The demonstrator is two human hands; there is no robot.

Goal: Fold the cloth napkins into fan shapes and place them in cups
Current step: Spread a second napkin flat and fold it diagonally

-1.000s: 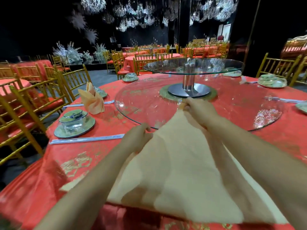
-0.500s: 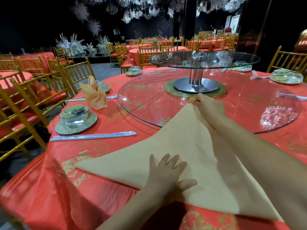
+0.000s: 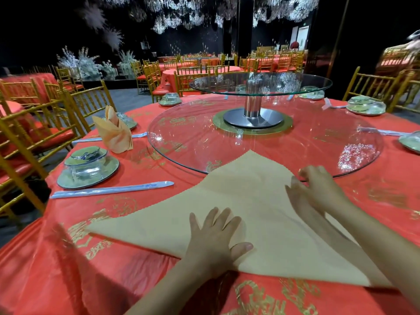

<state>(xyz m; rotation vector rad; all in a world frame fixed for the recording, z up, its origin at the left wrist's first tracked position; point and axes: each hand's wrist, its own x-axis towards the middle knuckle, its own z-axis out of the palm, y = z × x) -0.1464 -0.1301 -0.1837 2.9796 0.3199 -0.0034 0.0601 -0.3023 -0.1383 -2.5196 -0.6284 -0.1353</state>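
Observation:
A beige cloth napkin [image 3: 245, 208] lies folded into a triangle on the red tablecloth, its top corner resting on the glass turntable's rim. My left hand [image 3: 216, 237] presses flat on the napkin near its lower folded edge, fingers spread. My right hand [image 3: 318, 189] rests on the napkin's right slope, fingers straight and a little blurred. A finished folded napkin [image 3: 113, 133] stands upright at the far left place setting; whatever holds it is hidden behind the cloth.
A large glass turntable [image 3: 272, 142] with a raised glass tier [image 3: 261, 84] fills the table's middle. A plate with an upturned glass bowl [image 3: 87, 165] and wrapped chopsticks [image 3: 111, 189] lie at the left. Gold chairs [image 3: 34, 123] ring the table.
My right hand let go of the napkin's top corner and slid down its right side. My left hand moved from the left corner to press the lower edge. The napkin now lies flat.

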